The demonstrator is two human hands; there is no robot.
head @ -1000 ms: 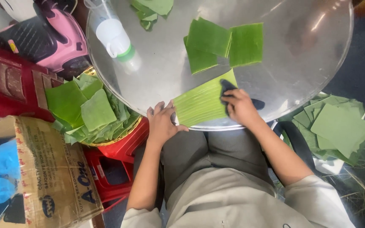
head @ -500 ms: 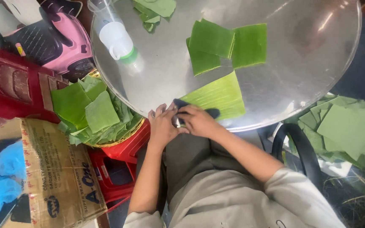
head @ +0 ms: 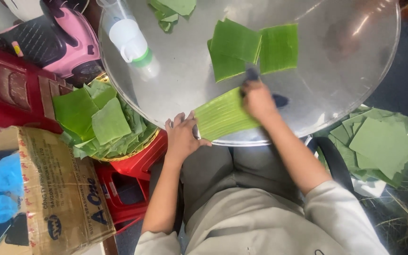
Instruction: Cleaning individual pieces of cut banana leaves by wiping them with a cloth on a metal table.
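The big round shiny metal tray point(head: 336, 94) fills the upper middle of the frame, its near rim over my lap. On that rim, at centre frame, lies the pale green ribbed rectangular banana leaf piece point(head: 220, 117), lighter than the others, its ribs running lengthwise, one end tilted up toward the right. My left hand point(head: 181, 137) rests at its lower left end, fingers spread and flat on the tray edge. My right hand point(head: 257, 98) presses down on its upper right end, fingers closed around a small dark cloth point(head: 252, 74); I cannot tell how tightly.

Above it on the tray sit overlapping dark green square leaf pieces point(head: 253, 49), and more leaf scraps point(head: 171, 9) at the top edge. A clear plastic bottle with a white and green cap point(head: 128, 40) lies at the tray's upper left.

At left, a round basket point(head: 133, 152) holds a heap of cut green leaves point(head: 97, 123). At lower right another pile of leaf squares point(head: 378, 146) lies on the floor.
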